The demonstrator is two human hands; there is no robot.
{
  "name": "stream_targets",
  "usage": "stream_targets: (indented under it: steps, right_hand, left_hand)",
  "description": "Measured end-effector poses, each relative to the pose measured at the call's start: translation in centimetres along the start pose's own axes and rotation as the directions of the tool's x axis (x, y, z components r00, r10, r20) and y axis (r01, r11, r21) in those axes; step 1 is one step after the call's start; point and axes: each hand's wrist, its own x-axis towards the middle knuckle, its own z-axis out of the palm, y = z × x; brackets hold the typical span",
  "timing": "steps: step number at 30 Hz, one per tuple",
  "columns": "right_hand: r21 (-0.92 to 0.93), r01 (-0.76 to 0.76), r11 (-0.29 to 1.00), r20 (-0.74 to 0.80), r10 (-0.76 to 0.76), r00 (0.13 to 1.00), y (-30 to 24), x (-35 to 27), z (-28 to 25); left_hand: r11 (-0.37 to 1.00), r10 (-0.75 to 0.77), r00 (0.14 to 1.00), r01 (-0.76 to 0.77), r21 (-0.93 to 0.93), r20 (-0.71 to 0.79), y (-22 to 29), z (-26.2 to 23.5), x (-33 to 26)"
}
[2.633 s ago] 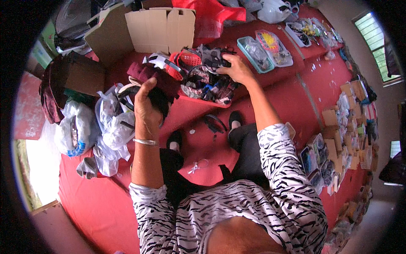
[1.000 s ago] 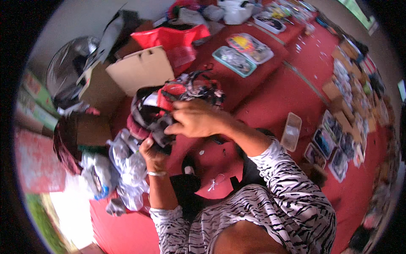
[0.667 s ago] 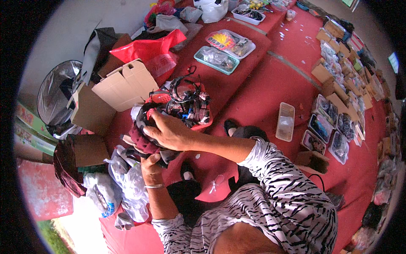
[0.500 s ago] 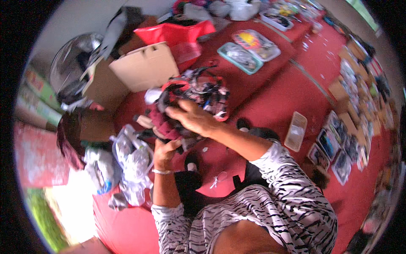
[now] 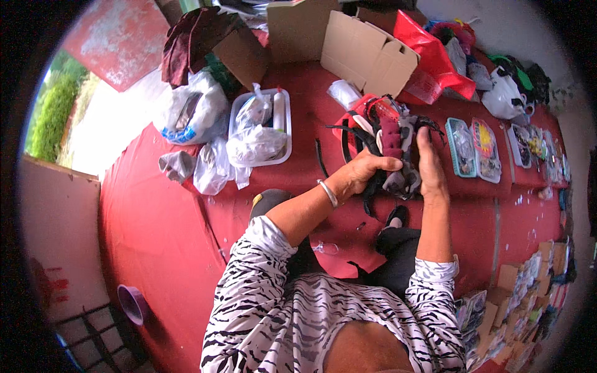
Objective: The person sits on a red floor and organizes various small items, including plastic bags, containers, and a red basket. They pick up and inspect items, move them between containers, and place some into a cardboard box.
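Between my hands is a bundle of soft cloth bands (image 5: 392,140), maroon, grey, pale and black, with dark strips dangling from it. My left hand (image 5: 364,171) grips its lower left side, thumb laid across the front. My right hand (image 5: 431,165) presses along the right side of the bundle, fingers pointing away from me; part of them is hidden behind it. Just beyond, partly covered by the bundle, sits a red plastic basket (image 5: 340,130) with dark items in it. What exactly the bands are cannot be made out.
A white tray (image 5: 288,146) of plastic-wrapped items and a stuffed plastic bag (image 5: 205,112) lie left. Cardboard boxes (image 5: 367,53) and a red bag (image 5: 429,68) stand behind. A teal tray (image 5: 460,149) is on the right; a purple bucket (image 5: 132,304) stands lower left.
My view has swung left, so the surroundings sit farther right. My right hand has gone from on top of the bundle to its right side; my left still holds it.
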Motion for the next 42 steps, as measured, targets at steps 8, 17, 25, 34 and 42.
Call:
stream_targets:
  steps: [8,17,25,34,42]
  right_hand:
    - [0.130,0.231,0.964,0.272,-0.259,0.927,-0.6,-0.1,0.7]
    - [0.037,0.410,0.911,0.159,-0.411,0.898,0.8,-0.3,-0.2]
    - [0.333,0.675,0.659,0.008,-0.717,0.697,3.4,-0.1,1.7]
    - [-0.151,0.242,0.959,-0.113,-0.260,0.959,3.7,-1.0,1.7]
    - [0.145,0.317,0.937,-0.181,-0.290,0.940,4.2,0.0,1.3]
  left_hand:
    - [0.984,-0.060,0.986,0.085,0.156,-0.157,0.6,-1.0,0.6]
    - [0.966,-0.005,0.981,0.055,0.253,-0.194,0.7,-1.4,0.0]
    - [0.828,0.191,0.919,0.037,0.560,-0.345,-0.2,-1.9,0.1]
    - [0.715,0.291,0.883,0.056,0.697,-0.369,-0.6,-3.5,0.6]
    - [0.701,0.333,0.860,0.048,0.712,-0.386,-0.5,-4.9,1.4]
